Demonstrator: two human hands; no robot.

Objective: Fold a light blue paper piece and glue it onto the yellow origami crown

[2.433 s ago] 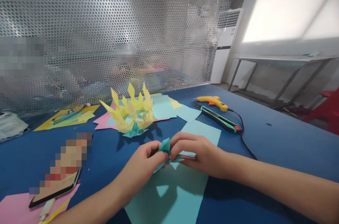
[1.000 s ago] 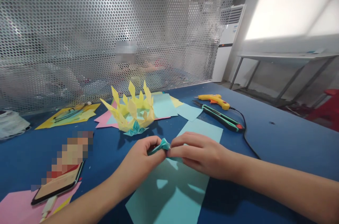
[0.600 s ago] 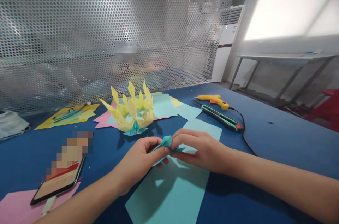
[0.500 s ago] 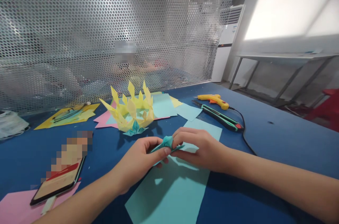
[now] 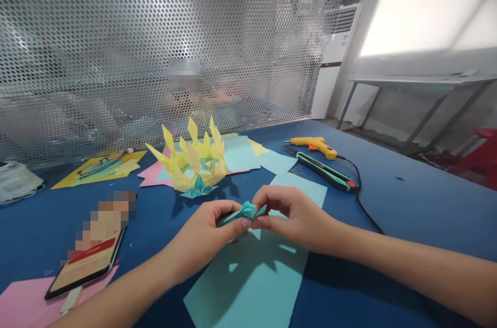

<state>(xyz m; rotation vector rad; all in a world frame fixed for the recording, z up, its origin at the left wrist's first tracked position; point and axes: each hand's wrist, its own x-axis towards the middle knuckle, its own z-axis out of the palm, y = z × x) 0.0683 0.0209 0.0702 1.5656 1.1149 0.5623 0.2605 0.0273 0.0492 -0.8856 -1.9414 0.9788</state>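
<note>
A small folded teal paper piece (image 5: pixel 248 209) is held between both hands, above a large teal sheet (image 5: pixel 252 276) on the blue table. My left hand (image 5: pixel 212 227) pinches its left side, thumb on top and fingers beneath. With thumb and forefinger, my right hand (image 5: pixel 289 217) grips the right side at a pointed flap. Just beyond my hands stands a yellow paper crown (image 5: pixel 194 160) with pointed leaf-like tips. A folded teal paper flower (image 5: pixel 199 187) sits at the crown's front.
Pink and teal sheets (image 5: pixel 243 154) lie under and behind the crown. To the right are a yellow glue gun (image 5: pixel 314 146) with a black cord and a green-black utility knife (image 5: pixel 326 170). A phone (image 5: pixel 85 266) leans at left. A perforated metal screen (image 5: pixel 233 48) borders the back.
My right thumb and forefinger have shifted on the folded paper and come together lower, near my left thumb. The paper's right flap now tilts upward. The other objects on the table stay put.
</note>
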